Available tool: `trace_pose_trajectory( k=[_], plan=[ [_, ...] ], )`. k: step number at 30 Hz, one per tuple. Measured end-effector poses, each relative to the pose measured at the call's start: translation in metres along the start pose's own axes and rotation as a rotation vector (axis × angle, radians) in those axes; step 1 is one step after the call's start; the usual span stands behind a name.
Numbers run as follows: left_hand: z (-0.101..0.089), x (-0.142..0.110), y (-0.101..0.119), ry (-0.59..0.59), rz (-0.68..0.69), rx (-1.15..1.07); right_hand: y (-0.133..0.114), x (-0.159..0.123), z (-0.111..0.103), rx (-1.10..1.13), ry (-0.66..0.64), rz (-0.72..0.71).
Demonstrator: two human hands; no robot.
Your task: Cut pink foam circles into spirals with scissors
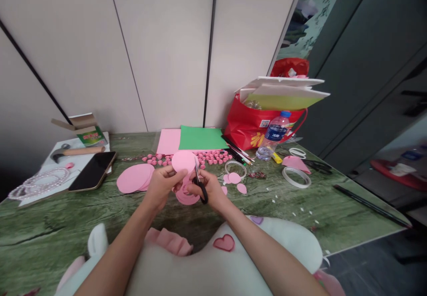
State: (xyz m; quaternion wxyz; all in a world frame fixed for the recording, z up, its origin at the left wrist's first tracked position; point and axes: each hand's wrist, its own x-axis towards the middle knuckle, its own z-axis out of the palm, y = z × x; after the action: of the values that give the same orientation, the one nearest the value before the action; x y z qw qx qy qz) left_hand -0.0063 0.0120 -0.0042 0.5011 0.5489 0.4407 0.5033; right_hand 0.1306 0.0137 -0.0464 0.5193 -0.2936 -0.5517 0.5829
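My left hand (pixel 167 182) pinches a round pink paper piece (pixel 183 160) by its lower edge, above the table. In my right hand (pixel 209 189) are black-handled scissors (pixel 202 191), blades pointing up at the right edge of that paper. Below both hands lie more pink paper rounds (pixel 188 198), partly hidden by my fingers. Larger pink paper circles (pixel 133 179) rest to the left. Small pink paper petals (pixel 234 178) lie to the right, beside a tape roll (pixel 236 168). Behind the hands spreads a row of pink heart-shaped beads (pixel 213 157).
Pink and green sheets (pixel 202 138) lie at the back, with pens (pixel 240 152) beside them. A red bag (pixel 245 120) and a water bottle (pixel 274 135) stand right. On the left are a phone (pixel 93 171), a hammer (pixel 78 152), bead strings (pixel 42 184) and a box (pixel 88 131).
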Motion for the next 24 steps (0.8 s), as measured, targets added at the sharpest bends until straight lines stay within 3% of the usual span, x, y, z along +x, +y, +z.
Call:
trace_pose_trajectory(
  k=[10,17,24],
  plan=[
    [0.003,-0.001,0.007,0.042,-0.010,-0.062,-0.002,0.001,0.001,-0.004,0.031,0.035],
    [0.005,-0.002,0.012,-0.043,-0.044,-0.174,0.000,-0.001,0.004,0.010,-0.008,0.068],
    [0.003,0.000,0.002,0.013,-0.015,-0.020,0.001,-0.001,0.007,0.022,-0.060,0.093]
  ],
)
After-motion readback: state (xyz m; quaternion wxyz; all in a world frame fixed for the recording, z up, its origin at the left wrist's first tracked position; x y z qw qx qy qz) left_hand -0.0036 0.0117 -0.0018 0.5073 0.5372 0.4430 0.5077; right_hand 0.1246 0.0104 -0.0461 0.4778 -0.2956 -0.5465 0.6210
